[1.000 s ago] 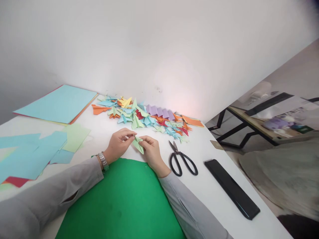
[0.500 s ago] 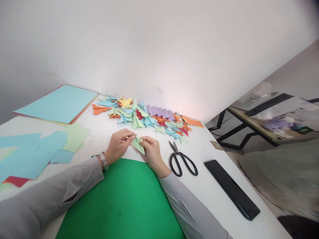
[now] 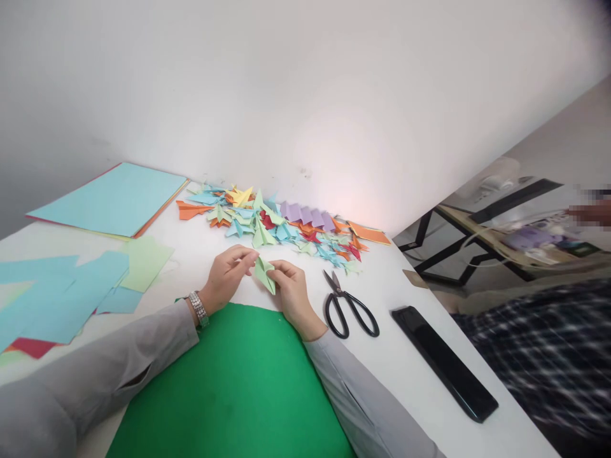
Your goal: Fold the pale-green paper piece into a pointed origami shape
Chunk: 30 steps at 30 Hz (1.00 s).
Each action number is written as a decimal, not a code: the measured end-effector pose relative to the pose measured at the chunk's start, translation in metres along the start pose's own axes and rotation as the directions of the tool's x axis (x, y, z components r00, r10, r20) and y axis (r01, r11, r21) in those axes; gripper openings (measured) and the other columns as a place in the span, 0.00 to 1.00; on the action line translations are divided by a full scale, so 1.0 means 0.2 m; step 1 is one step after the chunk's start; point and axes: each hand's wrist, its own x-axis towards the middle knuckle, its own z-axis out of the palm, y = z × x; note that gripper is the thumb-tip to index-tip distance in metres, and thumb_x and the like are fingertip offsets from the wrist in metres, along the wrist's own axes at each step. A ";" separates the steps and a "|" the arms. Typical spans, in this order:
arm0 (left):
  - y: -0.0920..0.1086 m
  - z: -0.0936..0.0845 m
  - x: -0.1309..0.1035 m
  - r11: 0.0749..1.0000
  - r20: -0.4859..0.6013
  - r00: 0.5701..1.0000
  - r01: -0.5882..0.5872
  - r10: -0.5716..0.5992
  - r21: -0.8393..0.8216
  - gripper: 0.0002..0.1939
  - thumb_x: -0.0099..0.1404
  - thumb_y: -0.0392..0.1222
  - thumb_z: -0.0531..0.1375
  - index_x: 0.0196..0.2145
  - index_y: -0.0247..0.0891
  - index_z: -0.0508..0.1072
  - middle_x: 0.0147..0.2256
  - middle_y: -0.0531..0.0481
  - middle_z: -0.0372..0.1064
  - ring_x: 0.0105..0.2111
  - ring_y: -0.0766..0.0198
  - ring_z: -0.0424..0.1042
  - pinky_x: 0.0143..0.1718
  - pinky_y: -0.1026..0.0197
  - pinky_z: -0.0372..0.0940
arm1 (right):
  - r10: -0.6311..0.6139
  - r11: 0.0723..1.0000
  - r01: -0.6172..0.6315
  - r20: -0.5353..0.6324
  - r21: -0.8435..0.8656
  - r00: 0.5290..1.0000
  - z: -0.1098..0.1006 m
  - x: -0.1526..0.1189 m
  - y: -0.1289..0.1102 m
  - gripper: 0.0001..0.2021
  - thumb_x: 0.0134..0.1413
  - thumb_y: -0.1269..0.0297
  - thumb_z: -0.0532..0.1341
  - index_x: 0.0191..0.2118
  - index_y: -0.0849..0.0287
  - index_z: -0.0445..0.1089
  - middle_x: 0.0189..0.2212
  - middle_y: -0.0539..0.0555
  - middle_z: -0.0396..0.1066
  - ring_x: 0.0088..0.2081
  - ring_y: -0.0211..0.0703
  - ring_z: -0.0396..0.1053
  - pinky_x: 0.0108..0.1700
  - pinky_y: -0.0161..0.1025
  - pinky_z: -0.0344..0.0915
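A small folded light green paper is pinched between the thumb and fingers of my right hand. My left hand, with a silver watch on its wrist, is closed at the paper's upper left edge; whether its fingertips grip the paper is hard to see. Under my forearms lies a green sheet. Black-handled scissors, blades slightly apart, rest to the right of my right hand.
Folded paper shapes in many colours lie along the wall. Blue and green sheets spread at the left, below a large stack. A black case is at the right. Beyond the table, a person in checked cloth shows.
The fingers of my left hand have shifted slightly off the paper's top, and the paper has tilted a little. At the right, a person in dark checked cloth has come into view.
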 end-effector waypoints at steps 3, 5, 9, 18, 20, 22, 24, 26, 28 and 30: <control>-0.02 0.01 0.00 1.000 0.038 0.999 -0.014 0.013 0.018 0.12 0.50 0.48 0.68 0.30 0.37 0.77 0.32 0.48 0.71 0.29 0.64 0.71 0.27 0.63 0.69 | -0.046 0.998 0.046 0.011 -0.031 0.999 0.00 0.00 0.01 0.06 0.37 0.63 0.64 0.25 0.58 0.74 0.13 0.43 0.61 0.17 0.34 0.53 0.21 0.34 0.50; -0.04 0.01 0.00 1.000 0.029 1.000 -0.006 0.006 0.018 0.13 0.48 0.46 0.69 0.30 0.37 0.78 0.32 0.47 0.71 0.29 0.64 0.71 0.26 0.64 0.69 | -0.084 0.995 0.085 0.026 -0.051 0.996 0.00 0.01 0.02 0.07 0.38 0.61 0.65 0.26 0.58 0.74 0.13 0.43 0.60 0.17 0.34 0.54 0.22 0.34 0.50; -0.05 0.01 0.01 1.000 -0.018 0.999 0.030 -0.030 0.000 0.10 0.49 0.46 0.69 0.26 0.38 0.78 0.30 0.48 0.72 0.27 0.65 0.70 0.25 0.65 0.68 | -0.152 0.983 0.157 0.061 -0.093 0.987 -0.01 0.01 0.02 0.07 0.40 0.61 0.65 0.28 0.58 0.75 0.15 0.44 0.61 0.19 0.35 0.55 0.24 0.35 0.53; -0.03 0.00 0.02 0.996 0.025 0.997 0.067 -0.066 -0.050 0.09 0.51 0.45 0.67 0.23 0.37 0.77 0.29 0.48 0.72 0.29 0.64 0.71 0.28 0.63 0.67 | -0.163 0.985 0.166 0.065 -0.045 0.985 -0.01 0.02 0.05 0.07 0.42 0.61 0.66 0.29 0.57 0.76 0.20 0.48 0.71 0.22 0.37 0.62 0.29 0.37 0.59; -0.03 0.00 0.02 0.995 0.036 0.997 0.075 -0.073 -0.065 0.08 0.51 0.45 0.67 0.24 0.37 0.78 0.29 0.48 0.72 0.29 0.64 0.70 0.28 0.63 0.66 | -0.178 0.983 0.181 0.069 -0.043 0.982 -0.01 0.02 0.05 0.07 0.43 0.60 0.66 0.29 0.57 0.76 0.25 0.50 0.74 0.26 0.40 0.66 0.32 0.39 0.62; -0.03 0.01 0.02 0.993 0.040 0.996 0.089 -0.086 -0.080 0.08 0.51 0.44 0.66 0.25 0.36 0.78 0.29 0.48 0.72 0.29 0.64 0.70 0.28 0.63 0.67 | -0.193 0.979 0.197 0.070 -0.058 0.979 0.00 0.02 0.05 0.07 0.44 0.60 0.66 0.29 0.57 0.77 0.27 0.51 0.76 0.28 0.41 0.67 0.34 0.39 0.62; -0.03 0.01 0.02 0.990 0.031 0.994 0.108 -0.106 -0.091 0.08 0.51 0.44 0.67 0.25 0.36 0.78 0.29 0.48 0.72 0.30 0.63 0.70 0.29 0.62 0.67 | -0.202 0.976 0.206 0.061 -0.076 0.977 0.00 0.02 0.05 0.08 0.44 0.60 0.67 0.29 0.58 0.77 0.26 0.52 0.76 0.27 0.40 0.67 0.33 0.39 0.62; -0.03 0.01 0.02 0.988 0.022 0.993 0.120 -0.118 -0.095 0.08 0.50 0.44 0.67 0.25 0.36 0.78 0.29 0.48 0.73 0.30 0.63 0.71 0.30 0.62 0.67 | -0.204 0.974 0.208 0.053 -0.093 0.978 -0.01 0.02 0.06 0.08 0.44 0.59 0.67 0.30 0.58 0.77 0.25 0.51 0.75 0.25 0.39 0.65 0.31 0.38 0.61; -0.03 0.01 0.02 0.989 0.021 0.993 0.117 -0.116 -0.087 0.08 0.50 0.44 0.67 0.24 0.36 0.78 0.28 0.48 0.73 0.30 0.63 0.71 0.31 0.62 0.67 | -0.202 0.972 0.206 0.049 -0.116 0.978 -0.01 0.03 0.07 0.10 0.44 0.58 0.67 0.30 0.59 0.77 0.23 0.50 0.74 0.24 0.38 0.63 0.29 0.37 0.59; -0.03 0.01 0.02 0.991 0.027 0.994 0.109 -0.108 -0.082 0.08 0.50 0.44 0.67 0.24 0.36 0.78 0.28 0.49 0.73 0.30 0.63 0.71 0.31 0.62 0.67 | -0.203 0.970 0.208 0.049 -0.126 0.978 -0.01 0.03 0.07 0.10 0.43 0.57 0.67 0.30 0.59 0.77 0.22 0.50 0.74 0.23 0.37 0.62 0.28 0.37 0.59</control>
